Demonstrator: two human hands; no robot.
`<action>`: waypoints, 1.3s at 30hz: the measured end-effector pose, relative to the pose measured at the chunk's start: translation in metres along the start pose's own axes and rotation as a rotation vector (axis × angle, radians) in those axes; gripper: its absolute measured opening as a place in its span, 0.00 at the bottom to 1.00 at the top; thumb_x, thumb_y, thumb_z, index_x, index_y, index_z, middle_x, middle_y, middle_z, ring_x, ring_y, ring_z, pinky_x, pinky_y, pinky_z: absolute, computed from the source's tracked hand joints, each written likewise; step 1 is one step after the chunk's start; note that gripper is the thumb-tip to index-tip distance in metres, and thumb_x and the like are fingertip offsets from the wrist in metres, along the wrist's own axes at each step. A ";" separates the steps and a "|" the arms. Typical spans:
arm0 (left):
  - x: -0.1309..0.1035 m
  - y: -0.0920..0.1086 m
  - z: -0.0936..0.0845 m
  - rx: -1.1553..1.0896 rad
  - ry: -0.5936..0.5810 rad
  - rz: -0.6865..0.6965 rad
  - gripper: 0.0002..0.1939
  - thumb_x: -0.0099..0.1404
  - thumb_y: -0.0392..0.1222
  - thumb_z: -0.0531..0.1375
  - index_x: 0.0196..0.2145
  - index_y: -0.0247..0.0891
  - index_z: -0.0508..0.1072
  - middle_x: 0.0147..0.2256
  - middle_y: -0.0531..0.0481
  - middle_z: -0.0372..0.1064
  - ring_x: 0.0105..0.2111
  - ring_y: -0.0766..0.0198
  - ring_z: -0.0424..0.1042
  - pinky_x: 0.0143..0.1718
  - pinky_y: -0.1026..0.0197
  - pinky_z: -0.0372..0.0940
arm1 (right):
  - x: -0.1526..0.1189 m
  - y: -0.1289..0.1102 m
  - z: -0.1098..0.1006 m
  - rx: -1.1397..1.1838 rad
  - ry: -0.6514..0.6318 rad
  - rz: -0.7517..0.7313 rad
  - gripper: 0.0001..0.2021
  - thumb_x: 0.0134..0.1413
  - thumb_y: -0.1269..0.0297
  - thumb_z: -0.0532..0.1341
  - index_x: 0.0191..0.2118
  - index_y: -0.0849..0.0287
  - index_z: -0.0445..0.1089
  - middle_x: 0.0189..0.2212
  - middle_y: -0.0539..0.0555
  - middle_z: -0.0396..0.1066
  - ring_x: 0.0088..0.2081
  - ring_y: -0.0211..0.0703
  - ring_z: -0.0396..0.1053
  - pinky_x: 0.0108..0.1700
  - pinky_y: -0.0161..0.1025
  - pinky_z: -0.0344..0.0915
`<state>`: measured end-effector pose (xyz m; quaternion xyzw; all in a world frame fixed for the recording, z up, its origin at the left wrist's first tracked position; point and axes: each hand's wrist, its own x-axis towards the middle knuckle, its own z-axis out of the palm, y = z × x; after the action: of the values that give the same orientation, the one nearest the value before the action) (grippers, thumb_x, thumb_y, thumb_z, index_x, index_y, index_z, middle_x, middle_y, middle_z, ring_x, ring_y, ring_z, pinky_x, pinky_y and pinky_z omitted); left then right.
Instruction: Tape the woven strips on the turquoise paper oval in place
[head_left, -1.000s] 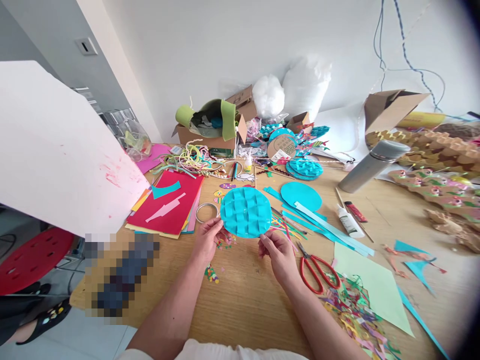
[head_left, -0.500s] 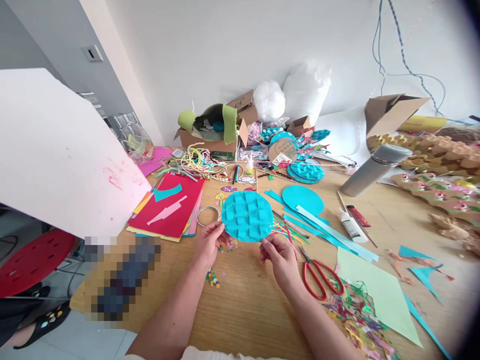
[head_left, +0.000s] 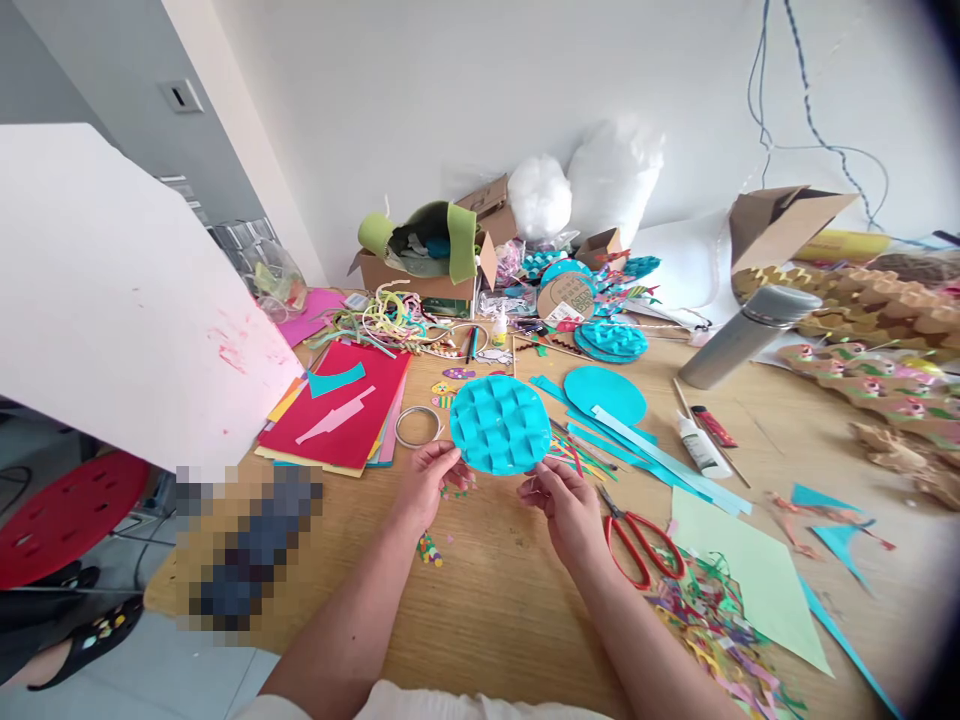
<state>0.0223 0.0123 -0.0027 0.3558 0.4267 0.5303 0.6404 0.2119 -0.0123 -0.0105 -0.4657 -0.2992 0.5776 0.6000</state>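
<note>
A round blue paper disc (head_left: pixel 500 424) with rows of raised folds is held up over the table's middle. My left hand (head_left: pixel 430 483) pinches its lower left edge between thumb and fingers. At the lower right edge, my right hand (head_left: pixel 562 500) grips it the same way. Behind the disc to the right lies a plain blue disc (head_left: pixel 604 397) with blue paper strips (head_left: pixel 660 462) beside it. Red-handled scissors (head_left: pixel 643 545) rest just right of my right hand. A roll of tape (head_left: pixel 418 427) lies beyond my left hand.
Red paper sheets (head_left: pixel 337 405) are stacked at left, near a big white board (head_left: pixel 135 290). A grey bottle (head_left: pixel 746 338), a glue bottle (head_left: pixel 703 447) and pale green paper (head_left: pixel 754 570) with colourful scraps lie at right. Boxes (head_left: pixel 420 288) and white stuffing (head_left: pixel 540 197) stand behind.
The folded disc has shifted slightly to the right and up in view, and its tilt has changed a little. Both hands keep hold of it.
</note>
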 end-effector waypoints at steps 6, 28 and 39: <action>-0.004 -0.002 0.004 0.048 -0.072 -0.003 0.15 0.51 0.49 0.69 0.29 0.33 0.77 0.23 0.46 0.75 0.22 0.63 0.73 0.23 0.64 0.65 | 0.005 -0.005 0.002 0.130 0.032 -0.012 0.14 0.38 0.56 0.73 0.28 0.59 0.75 0.25 0.52 0.75 0.26 0.40 0.72 0.31 0.40 0.74; -0.008 0.005 0.006 -0.080 -0.063 -0.069 0.22 0.48 0.51 0.71 0.35 0.32 0.76 0.28 0.43 0.78 0.22 0.66 0.73 0.23 0.65 0.65 | 0.159 -0.190 -0.047 -0.274 0.012 -0.044 0.05 0.53 0.75 0.61 0.28 0.63 0.71 0.20 0.53 0.72 0.19 0.38 0.68 0.22 0.37 0.68; -0.005 0.000 0.002 -0.041 -0.080 -0.085 0.20 0.51 0.50 0.70 0.36 0.32 0.77 0.30 0.42 0.79 0.25 0.64 0.75 0.24 0.65 0.65 | 0.208 -0.156 -0.082 -0.584 -0.087 0.326 0.10 0.50 0.75 0.67 0.25 0.62 0.65 0.14 0.48 0.65 0.16 0.35 0.64 0.18 0.32 0.61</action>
<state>0.0238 0.0074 -0.0009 0.3451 0.4044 0.4965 0.6862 0.3819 0.1880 0.0622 -0.6346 -0.3989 0.5751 0.3278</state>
